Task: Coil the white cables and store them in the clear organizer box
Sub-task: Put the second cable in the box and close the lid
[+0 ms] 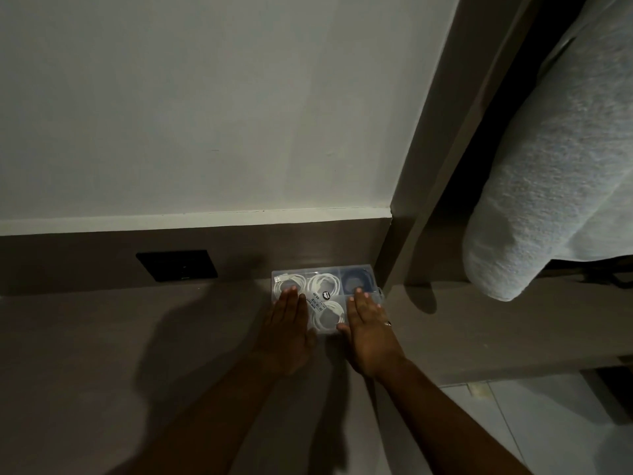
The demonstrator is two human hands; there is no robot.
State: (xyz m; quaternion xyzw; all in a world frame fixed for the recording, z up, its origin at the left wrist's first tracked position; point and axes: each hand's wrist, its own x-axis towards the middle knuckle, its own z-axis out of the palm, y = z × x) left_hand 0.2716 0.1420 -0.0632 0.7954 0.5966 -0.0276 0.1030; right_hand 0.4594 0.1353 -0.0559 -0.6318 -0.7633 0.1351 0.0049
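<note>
The clear organizer box (325, 273) lies flat on the brown desk, against the back panel, with its lid down. Through the lid I see coiled white cables (322, 284) in three compartments and a dark coil (356, 281) in the back right one. A price label (318, 301) is stuck on the lid. My left hand (291, 332) rests flat on the box's left side, fingers straight. My right hand (368, 332) rests flat on its right side, a ring on one finger. Neither hand grips anything.
A black socket plate (176, 265) sits in the back panel to the left. A brown vertical post (421, 186) stands just right of the box. A grey-white towel (555, 159) hangs at the right. Pale floor tiles (534, 426) show at the lower right.
</note>
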